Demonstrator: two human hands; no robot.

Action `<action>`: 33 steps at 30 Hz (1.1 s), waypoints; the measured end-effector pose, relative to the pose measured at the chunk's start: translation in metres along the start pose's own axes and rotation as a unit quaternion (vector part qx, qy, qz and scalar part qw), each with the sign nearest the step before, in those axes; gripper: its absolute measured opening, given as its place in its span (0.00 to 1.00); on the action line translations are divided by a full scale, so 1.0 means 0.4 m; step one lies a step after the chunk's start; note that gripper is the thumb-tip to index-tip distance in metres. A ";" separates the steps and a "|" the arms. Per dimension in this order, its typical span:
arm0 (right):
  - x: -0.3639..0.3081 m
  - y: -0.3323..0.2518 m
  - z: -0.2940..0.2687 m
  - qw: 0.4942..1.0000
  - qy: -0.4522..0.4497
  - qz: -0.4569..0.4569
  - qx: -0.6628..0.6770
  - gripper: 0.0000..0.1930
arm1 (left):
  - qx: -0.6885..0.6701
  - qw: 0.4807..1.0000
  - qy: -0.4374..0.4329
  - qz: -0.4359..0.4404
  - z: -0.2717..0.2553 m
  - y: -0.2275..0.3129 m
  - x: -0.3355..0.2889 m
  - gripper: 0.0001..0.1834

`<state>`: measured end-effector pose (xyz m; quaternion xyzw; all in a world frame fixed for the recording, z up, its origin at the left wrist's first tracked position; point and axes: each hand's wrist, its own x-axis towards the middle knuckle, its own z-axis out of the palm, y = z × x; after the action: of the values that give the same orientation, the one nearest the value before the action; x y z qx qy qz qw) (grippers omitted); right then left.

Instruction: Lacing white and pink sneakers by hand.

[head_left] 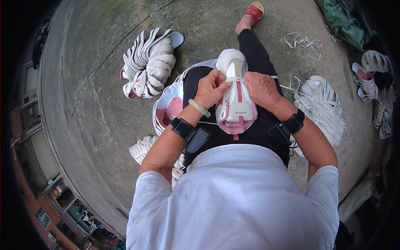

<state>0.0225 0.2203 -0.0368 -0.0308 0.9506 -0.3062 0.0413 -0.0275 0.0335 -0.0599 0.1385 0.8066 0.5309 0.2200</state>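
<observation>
On my lap lies a white and grey sneaker upper [236,106] with pink trim, its toe pointing away from me and its pink collar near me. A thin white shoelace [236,79] crosses the upper just below the toe. My left hand [211,88] pinches at the lace on the upper's left edge, thumb and forefinger together. Opposite it, my right hand [262,89] has its fingers closed at the lace on the right edge; the fingertips are partly hidden. A length of lace runs out past my right wrist.
To the right lies a thick bundle of white laces [323,110]; a loose lace [306,43] is farther off. A curved stack of uppers [150,64] rests on the concrete ahead left. More uppers [377,91] and a green sheet [348,23] are at the far right.
</observation>
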 end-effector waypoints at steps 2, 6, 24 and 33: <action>0.005 -0.008 -0.009 0.999 -0.015 -0.012 -0.029 0.07 | -0.011 1.000 -0.013 0.001 0.000 -0.008 0.001 0.14; 0.021 -0.017 -0.024 0.995 -0.070 -0.042 -0.065 0.06 | -0.017 1.000 -0.016 0.005 0.001 -0.005 -0.002 0.14; 0.016 0.014 0.034 0.985 0.017 -0.080 0.152 0.09 | 0.109 0.993 0.013 0.048 0.010 0.052 -0.028 0.14; -0.005 0.039 0.031 0.963 0.000 0.037 0.268 0.05 | 0.110 0.987 0.012 0.116 0.034 0.072 -0.025 0.08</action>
<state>0.0252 0.2260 -0.0560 0.0167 0.8341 -0.5482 0.0595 -0.0122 0.0512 -0.0361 0.2484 0.8409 0.4628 0.1304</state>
